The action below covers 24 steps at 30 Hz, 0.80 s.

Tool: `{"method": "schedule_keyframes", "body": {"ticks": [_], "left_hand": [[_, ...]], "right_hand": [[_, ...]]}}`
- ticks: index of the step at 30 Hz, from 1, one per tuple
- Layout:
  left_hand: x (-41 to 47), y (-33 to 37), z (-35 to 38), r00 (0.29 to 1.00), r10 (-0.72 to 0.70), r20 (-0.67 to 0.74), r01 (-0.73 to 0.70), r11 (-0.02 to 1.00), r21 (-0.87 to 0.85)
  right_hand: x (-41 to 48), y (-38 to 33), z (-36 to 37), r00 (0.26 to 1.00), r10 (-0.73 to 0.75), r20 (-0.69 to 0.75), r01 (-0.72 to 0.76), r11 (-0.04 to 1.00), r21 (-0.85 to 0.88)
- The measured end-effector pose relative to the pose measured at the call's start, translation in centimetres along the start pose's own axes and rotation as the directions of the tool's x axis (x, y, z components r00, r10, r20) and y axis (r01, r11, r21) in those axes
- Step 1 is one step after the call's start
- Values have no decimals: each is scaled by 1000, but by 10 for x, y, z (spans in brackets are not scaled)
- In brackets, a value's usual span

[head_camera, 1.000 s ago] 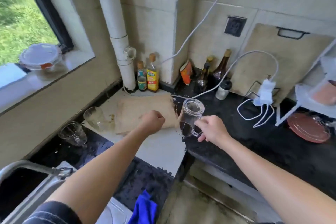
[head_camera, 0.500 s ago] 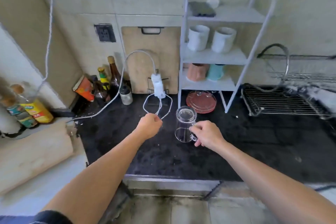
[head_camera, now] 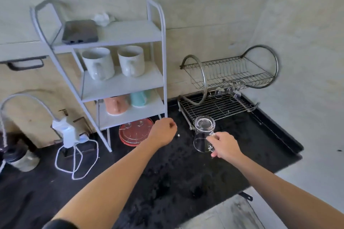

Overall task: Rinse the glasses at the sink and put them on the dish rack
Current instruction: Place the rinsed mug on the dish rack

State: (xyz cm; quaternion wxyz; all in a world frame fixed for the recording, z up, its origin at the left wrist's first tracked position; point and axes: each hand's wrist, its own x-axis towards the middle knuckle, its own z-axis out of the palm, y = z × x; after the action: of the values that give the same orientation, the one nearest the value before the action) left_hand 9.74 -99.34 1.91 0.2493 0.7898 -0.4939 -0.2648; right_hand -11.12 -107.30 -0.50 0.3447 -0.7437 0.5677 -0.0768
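Observation:
My right hand [head_camera: 224,146] grips the handle of a clear glass mug [head_camera: 203,133], turned upside down, its base facing up, above the black counter. The mug hangs just in front of the near left corner of the metal wire dish rack [head_camera: 219,106], which stands at the back right against the wall with nothing on its lower grid. My left hand [head_camera: 163,132] is curled into a fist and holds nothing, to the left of the mug and near the foot of the white shelf.
A white tiered shelf [head_camera: 119,72] holds white mugs [head_camera: 98,63], coloured cups and a dark phone. A red lid [head_camera: 135,132] lies under it. A white adapter with looped cable [head_camera: 74,147] sits at the left. The black counter [head_camera: 167,182] ends at the right.
My view swung right from the window corner to the dish rack. My right hand carried the glass mug along and turned it upside down near the rack. My left hand stayed curled.

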Motion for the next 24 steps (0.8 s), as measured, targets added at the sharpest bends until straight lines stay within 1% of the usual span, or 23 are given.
{"method": "schedule_keyframes", "body": {"ticks": [3,5,8,11,14,16,17,18,19,21,22,24], "left_hand": [[37,37,10,993,118,-16,-117,993,27],[57,59,18,984,175,-19,-173,984,49],[87,91,31,963,268,-26,-264,959,100],[117,124,48,924,375,-71,-361,918,162],[148,149,69,868,468,-163,-420,870,259],[171,159,83,843,484,-233,-390,850,355],[182,163,90,838,472,-273,-346,847,403],[191,165,97,852,434,-293,-283,853,439],[199,167,103,886,368,-284,-209,861,463],[210,169,113,949,214,-232,-70,860,506],[213,168,117,962,162,-218,-24,850,527],[216,169,123,964,131,-233,24,825,565]], "right_hand": [[33,18,-30,994,91,-62,-87,995,58],[55,32,-47,986,146,-76,-139,985,100],[93,54,-69,980,187,-72,-178,976,122],[137,77,-90,976,199,-89,-186,973,136],[185,99,-109,974,204,-97,-190,972,135],[217,111,-120,979,194,-65,-185,976,118],[233,117,-125,982,183,-42,-178,978,108],[249,121,-129,985,171,-20,-168,981,98],[264,124,-132,988,153,-1,-153,984,90],[292,130,-135,994,98,38,-100,992,75],[304,132,-136,996,66,59,-69,996,61],[324,137,-135,995,29,100,-35,997,66]]}}
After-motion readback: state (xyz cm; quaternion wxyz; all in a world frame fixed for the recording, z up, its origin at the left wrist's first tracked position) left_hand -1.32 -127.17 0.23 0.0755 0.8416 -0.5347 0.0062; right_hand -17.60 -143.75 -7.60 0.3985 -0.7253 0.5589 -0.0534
